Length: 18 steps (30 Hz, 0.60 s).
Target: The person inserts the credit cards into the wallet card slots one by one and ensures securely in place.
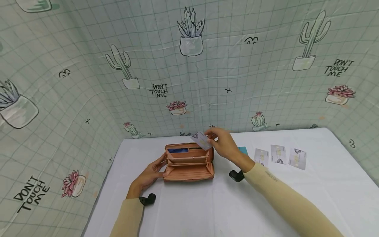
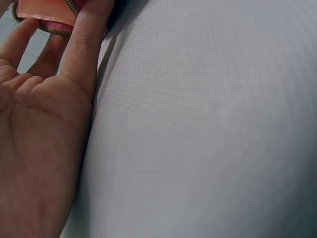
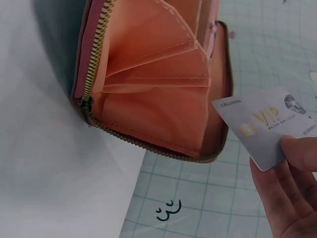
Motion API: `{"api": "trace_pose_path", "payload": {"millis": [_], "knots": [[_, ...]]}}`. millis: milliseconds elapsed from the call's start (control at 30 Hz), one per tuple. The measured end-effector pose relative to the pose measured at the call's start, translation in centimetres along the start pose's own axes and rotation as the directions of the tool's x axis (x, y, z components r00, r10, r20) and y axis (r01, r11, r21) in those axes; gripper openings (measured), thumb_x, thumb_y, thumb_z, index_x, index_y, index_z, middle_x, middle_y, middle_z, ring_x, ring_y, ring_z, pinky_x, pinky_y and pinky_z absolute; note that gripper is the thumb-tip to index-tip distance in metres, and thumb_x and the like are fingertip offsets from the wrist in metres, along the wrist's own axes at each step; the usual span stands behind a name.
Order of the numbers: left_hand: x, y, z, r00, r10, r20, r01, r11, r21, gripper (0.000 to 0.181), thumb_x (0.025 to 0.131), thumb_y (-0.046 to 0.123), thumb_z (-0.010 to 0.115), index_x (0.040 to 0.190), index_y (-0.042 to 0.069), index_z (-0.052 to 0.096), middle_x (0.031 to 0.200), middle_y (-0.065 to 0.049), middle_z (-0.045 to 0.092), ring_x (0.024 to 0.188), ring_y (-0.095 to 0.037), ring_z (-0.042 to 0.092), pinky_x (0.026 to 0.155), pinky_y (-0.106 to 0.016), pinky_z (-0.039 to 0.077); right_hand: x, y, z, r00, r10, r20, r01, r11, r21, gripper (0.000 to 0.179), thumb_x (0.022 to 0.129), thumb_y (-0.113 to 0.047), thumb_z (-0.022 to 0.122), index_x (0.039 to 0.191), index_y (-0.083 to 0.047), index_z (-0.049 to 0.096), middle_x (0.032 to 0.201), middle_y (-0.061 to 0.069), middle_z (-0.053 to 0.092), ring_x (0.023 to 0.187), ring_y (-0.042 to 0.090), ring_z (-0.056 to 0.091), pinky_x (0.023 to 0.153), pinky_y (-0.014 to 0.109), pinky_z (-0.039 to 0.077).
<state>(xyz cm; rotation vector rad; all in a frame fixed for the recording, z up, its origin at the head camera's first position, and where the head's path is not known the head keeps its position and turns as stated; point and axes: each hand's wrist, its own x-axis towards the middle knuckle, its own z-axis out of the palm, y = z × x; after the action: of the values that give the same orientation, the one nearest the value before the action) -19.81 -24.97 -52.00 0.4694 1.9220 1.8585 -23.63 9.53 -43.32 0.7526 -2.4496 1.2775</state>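
Note:
An orange zip-around wallet (image 1: pixel 189 171) stands spread wide on the white table, its folds facing up. At its left side my left hand (image 1: pixel 149 174) holds the edge, thumb by the front half and fingers by the back half. My right hand (image 1: pixel 224 144) pinches a grey card (image 1: pixel 201 140) over the wallet's back right corner. In the right wrist view gold "VIP" lettering shows on this card (image 3: pixel 262 124), tilted beside the wallet's edge, thumb on its face. A blue card (image 1: pixel 177 150) sits in a slot along the wallet's back panel.
Three similar grey cards lie to the right: one (image 1: pixel 262 156) partly behind the right forearm, a middle one (image 1: pixel 278 154) and a far right one (image 1: pixel 297 158). A teal item (image 1: pixel 243 150) shows behind the right wrist. A cactus-print cloth (image 1: pixel 219 72) hangs behind the table (image 1: pixel 189 207).

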Motion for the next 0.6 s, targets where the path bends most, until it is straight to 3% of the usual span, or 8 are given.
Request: {"api": "trace_pose_path", "payload": {"millis": [333,600], "knots": [[0.0,-0.2,0.0,1.000,0.008,0.011,-0.008,1.000,-0.011,0.086,0.083,-0.004,0.064,0.149,0.025,0.019,0.154,0.005,0.012,0.138,-0.024,0.016,0.096,-0.026,0.038,0.1,0.6,1.5,0.997,-0.071,-0.026,0.069,0.996,-0.050,0.024,0.083,0.004,0.065,0.104,-0.008,0.064,0.097,0.004,0.061,0.083,0.016,0.060,0.067,0.029,0.050],[0.1,0.2,-0.1,1.000,-0.014,0.009,0.014,1.000,-0.007,0.088,0.083,-0.010,0.061,0.150,0.021,0.014,0.154,0.002,0.009,0.139,-0.026,0.013,0.095,-0.026,0.038,0.1,1.1,2.0,0.996,-0.087,-0.002,0.086,0.992,-0.094,0.022,0.085,0.004,0.062,0.103,-0.008,0.066,0.100,0.002,0.062,0.085,0.014,0.059,0.069,0.028,0.051]]}}
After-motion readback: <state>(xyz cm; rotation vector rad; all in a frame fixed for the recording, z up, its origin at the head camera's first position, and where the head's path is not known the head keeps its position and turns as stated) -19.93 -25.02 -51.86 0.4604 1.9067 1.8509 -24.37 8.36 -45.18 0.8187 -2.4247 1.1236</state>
